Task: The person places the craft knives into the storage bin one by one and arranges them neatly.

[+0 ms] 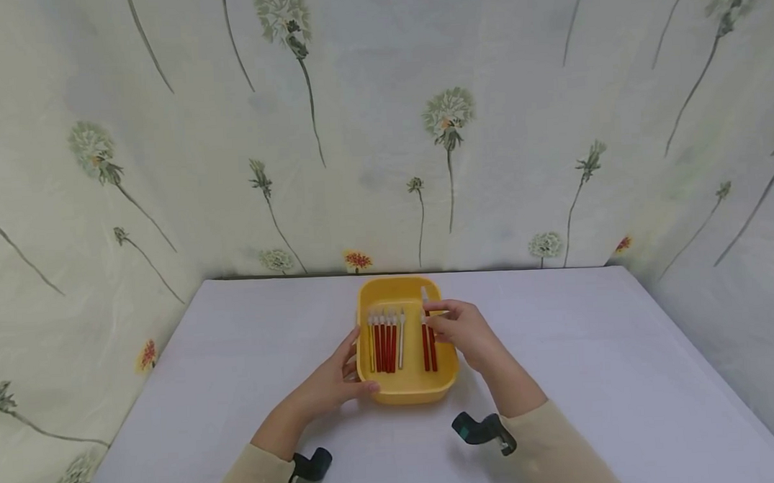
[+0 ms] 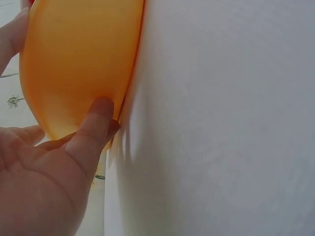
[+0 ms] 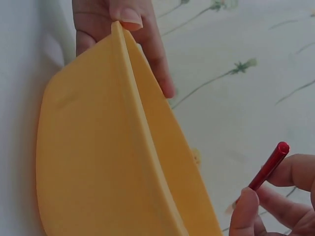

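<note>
A yellow plastic tray point(image 1: 409, 397) lies on the table, with slim pens inside. Several red pens point(image 1: 384, 348) form a row at its left side, between a yellowish one point(image 1: 371, 349) and a pale one point(image 1: 401, 345); all have whitish pointed ends. My left hand point(image 1: 331, 379) grips the tray's left side, thumb on the near-left rim, fingers along the outer wall. Over the tray's right part, my right hand point(image 1: 464, 332) pinches a red pen point(image 3: 269, 166) between thumb and fingers, its whitish end pointing away. Beside it is another red pen point(image 1: 425, 349).
A white-covered table point(image 1: 267, 326) spreads around the tray. Behind it hangs a pale cloth point(image 1: 369, 127) printed with dandelions. Dark wrist-worn cameras stick out at the left wrist point(image 1: 314, 464) and the right wrist point(image 1: 476, 428).
</note>
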